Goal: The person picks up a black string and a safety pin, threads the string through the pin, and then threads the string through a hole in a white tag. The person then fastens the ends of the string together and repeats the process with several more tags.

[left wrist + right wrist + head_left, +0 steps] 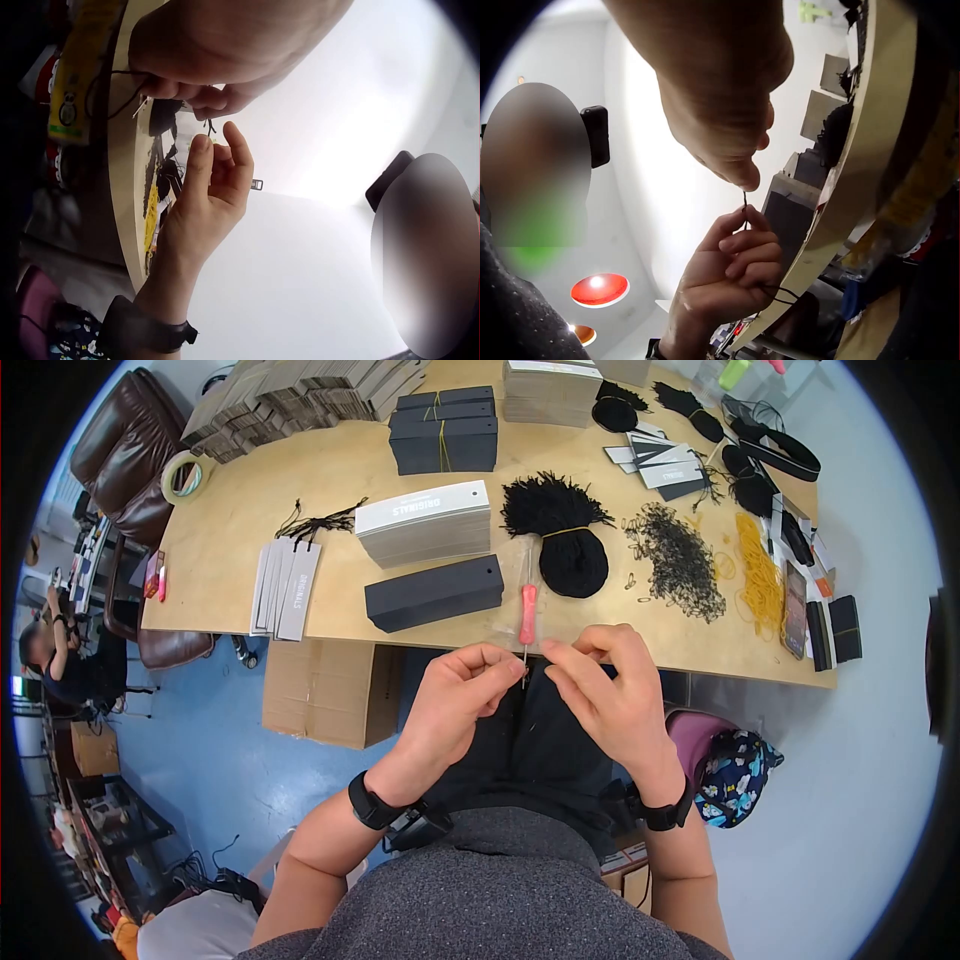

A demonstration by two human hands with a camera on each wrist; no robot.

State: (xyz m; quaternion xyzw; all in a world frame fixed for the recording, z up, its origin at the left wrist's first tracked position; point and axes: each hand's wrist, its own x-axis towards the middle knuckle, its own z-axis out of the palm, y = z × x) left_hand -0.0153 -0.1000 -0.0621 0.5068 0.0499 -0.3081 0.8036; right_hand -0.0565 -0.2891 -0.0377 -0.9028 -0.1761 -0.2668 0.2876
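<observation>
- Left hand (450, 700): pinching thin black cord (745, 199) in front of desk's (330, 600) near edge.
- Right hand (615, 695): fingertips at cord's other end; can't tell if gripping.
- Pink-handled tool (528, 615): shaft past near edge.
- Black cord bundle (575, 565), black tag stack (433, 595): behind, either side.
- Yellow rubber bands (755, 575): toward right edge.

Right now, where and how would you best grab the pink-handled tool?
Probably mid-length on the pink handle, from above, pinching across its width. The handle is the thick part and lies lengthwise toward the person; the thin shaft seems to jut past the near edge of the table, close to the left hand.
</observation>
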